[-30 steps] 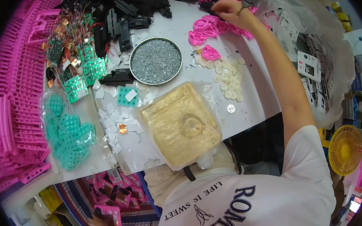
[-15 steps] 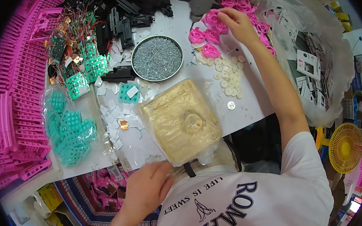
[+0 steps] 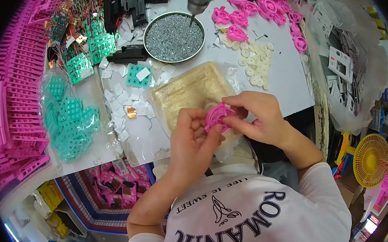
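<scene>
We've got a round metal dish of tiny screws (image 3: 173, 36) at 12 o'clock, loose pink ring parts (image 3: 258, 9) at 1, teal keypads in a bag (image 3: 70, 121) at 9, yellow fan (image 3: 371, 160) at 4.

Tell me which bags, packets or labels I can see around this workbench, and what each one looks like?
Clear plastic bag, left on the table: lumpy, full of teal parts.
Clear flat bag, just beyond the hands: yellowish pad inside.
Big clear bag, right of the table: crumpled, holding white printed cards.
Small white paper label, centre of the table: rectangular, lying on a teal part.
</scene>
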### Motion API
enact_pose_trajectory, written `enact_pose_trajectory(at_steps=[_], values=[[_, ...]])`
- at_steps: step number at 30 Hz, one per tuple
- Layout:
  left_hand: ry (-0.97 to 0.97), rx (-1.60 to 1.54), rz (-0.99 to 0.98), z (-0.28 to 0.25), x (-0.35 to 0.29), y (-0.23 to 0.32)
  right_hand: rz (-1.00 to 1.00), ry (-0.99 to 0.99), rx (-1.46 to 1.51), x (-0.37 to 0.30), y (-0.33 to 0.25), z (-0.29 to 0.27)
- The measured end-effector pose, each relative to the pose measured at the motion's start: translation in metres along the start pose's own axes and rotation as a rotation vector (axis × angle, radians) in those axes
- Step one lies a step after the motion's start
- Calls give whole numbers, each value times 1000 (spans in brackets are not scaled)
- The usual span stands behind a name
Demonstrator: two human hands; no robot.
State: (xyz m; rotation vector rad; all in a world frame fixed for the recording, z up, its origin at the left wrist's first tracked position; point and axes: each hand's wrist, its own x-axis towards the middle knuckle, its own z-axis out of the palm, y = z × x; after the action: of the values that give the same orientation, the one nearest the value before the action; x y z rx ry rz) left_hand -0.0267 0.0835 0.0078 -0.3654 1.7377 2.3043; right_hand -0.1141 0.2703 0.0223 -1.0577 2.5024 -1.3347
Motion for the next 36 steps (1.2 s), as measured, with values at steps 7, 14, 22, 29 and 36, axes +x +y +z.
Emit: enact_pose_trajectory(at_steps=[7,14,22,29,36], values=[[25,-12,-105,-12,-4,-7,10,-118,-13,13,9,5],[97,982,395,-15,-2,-9,-121,-117,-449,19,21,20],[-230,1424,627,-33,-12,-26,-171,-127,-490,17,30,30],[-453,1199,587,-64,-6,8,-153,-63,-333,14,24,33],[880,1413,876,-228,25,203,-109,-52,-271,13,19,32]])
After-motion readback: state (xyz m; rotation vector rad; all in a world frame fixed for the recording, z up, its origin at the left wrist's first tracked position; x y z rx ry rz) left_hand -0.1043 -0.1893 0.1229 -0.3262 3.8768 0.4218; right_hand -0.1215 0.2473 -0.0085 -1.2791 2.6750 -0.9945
